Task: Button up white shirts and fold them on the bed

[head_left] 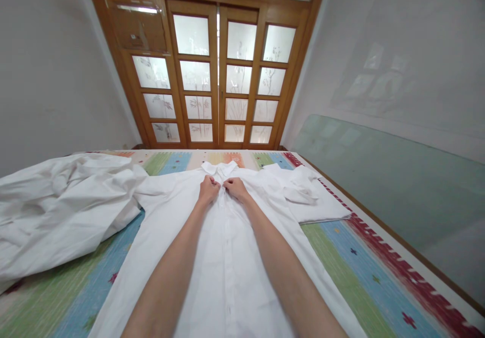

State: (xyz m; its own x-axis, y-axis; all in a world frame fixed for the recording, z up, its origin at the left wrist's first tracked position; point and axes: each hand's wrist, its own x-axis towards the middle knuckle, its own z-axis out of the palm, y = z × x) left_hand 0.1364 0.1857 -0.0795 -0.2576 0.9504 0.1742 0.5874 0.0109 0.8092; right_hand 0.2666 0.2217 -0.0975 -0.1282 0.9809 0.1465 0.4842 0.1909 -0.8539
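White shirt [227, 267] lies front-up and spread flat along the middle of a striped cover [341, 257], its collar [220, 167] at the far end and its hem running out of view at the near edge. Both hands meet on the button strip just below the collar. The left hand [208, 190] and the right hand [235, 187] sit side by side, nearly touching, each with its fingers curled in and pinched onto the fabric at the front opening. Whether a button sits between the fingertips cannot be made out. Both forearms stretch over the shirt's body, one on each side of the button line.

Just to the right of the shirt, touching its sleeve side, lies a folded white garment [310, 196]. On the left a loose, crumpled heap of white cloth [64, 201] covers much of that side of the cover and reaches the shirt's other sleeve. The cover shows green, blue and red bands with small star shapes.

Beyond the collar stand wooden doors [220, 75] with frosted panes; one upper pane bears a cardboard patch [138, 27]. A glass sheet [397, 186] leans along the right wall.
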